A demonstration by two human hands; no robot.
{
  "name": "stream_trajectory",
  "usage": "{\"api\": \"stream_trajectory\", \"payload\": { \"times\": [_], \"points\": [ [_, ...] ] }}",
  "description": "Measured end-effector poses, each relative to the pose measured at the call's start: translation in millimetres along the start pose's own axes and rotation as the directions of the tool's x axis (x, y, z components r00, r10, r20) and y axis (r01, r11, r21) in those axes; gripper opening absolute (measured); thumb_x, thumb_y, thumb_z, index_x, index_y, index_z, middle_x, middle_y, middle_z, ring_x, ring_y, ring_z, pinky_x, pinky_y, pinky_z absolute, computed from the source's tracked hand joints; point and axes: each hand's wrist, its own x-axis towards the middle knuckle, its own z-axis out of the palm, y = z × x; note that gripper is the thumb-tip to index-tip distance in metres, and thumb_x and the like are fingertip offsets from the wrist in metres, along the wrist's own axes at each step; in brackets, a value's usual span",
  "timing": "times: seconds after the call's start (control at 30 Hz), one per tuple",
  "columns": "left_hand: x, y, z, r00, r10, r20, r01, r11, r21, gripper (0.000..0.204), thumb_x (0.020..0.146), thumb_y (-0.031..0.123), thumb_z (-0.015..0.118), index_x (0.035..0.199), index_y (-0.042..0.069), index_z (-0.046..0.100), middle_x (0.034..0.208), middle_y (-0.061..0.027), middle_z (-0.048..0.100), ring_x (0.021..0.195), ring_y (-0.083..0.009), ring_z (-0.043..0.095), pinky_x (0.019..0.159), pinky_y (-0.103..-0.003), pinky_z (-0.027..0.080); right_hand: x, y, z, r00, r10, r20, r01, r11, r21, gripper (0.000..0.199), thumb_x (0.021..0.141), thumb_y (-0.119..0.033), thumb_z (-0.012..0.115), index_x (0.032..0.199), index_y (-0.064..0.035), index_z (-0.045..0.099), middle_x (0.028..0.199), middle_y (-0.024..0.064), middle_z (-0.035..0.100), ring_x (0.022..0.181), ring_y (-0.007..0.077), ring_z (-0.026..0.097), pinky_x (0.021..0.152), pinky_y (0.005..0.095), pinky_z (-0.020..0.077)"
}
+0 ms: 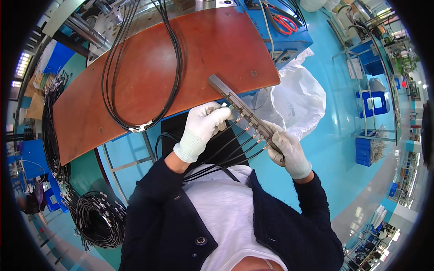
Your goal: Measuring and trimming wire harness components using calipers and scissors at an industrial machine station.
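While right hand [289, 151] grips metal bar [242, 108], left hand [205, 124] apparently pinches a cable end [229, 106] beside it

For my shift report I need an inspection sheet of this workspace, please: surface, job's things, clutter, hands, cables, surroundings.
Surface: brown curved worktable, mostly bare.
Job's things: long grey metal bar with a row of connectors, thin black cables plugged in.
Clutter: red-handled scissors on a blue box; white plastic bag.
Hands: left hand, white-gloved, at a connector; right hand, gloved, grips the bar's near end.
Cables: black loop on the table; coiled bundles on the floor.
Surroundings: turquoise floor, blue racks.
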Motion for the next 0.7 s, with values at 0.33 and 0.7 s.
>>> {"api": "stream_trajectory", "payload": {
  "times": [0.33,0.7],
  "points": [
    [-1.0,3.4,2.6,1.0,-0.019,0.018,0.018,0.999,0.027,0.019,0.087,0.017,0.064,0.076,0.001,0.064,0.058,0.0025,0.05,0.048,-0.003,0.037,0.046,-0.02,0.026,0.5,-0.7,-1.3,0.999,0.026,0.044,-0.025,1.0,-0.019,0.062,0.103,-0.04,0.044,0.147,0.0025,0.035,0.089,-0.0009,0.057,0.05,0.0,0.034,0.043,0.0158,0.0246],
    [5.8,7.9,2.7,0.984,0.05,0.172,-0.044,0.998,-0.041,0.019,0.092,0.017,0.061,0.087,-0.001,0.063,0.064,0.0026,0.05,0.053,-0.0042,0.039,0.05,-0.021,0.028,2.5,1.3,-1.0,0.996,-0.033,0.088,0.045,0.989,-0.143,0.051,0.105,-0.021,0.037,0.151,0.0009,0.03,0.072,-0.0055,0.037,0.055,0.0032,0.037,0.049,0.0179,0.0308]
  ]
}}
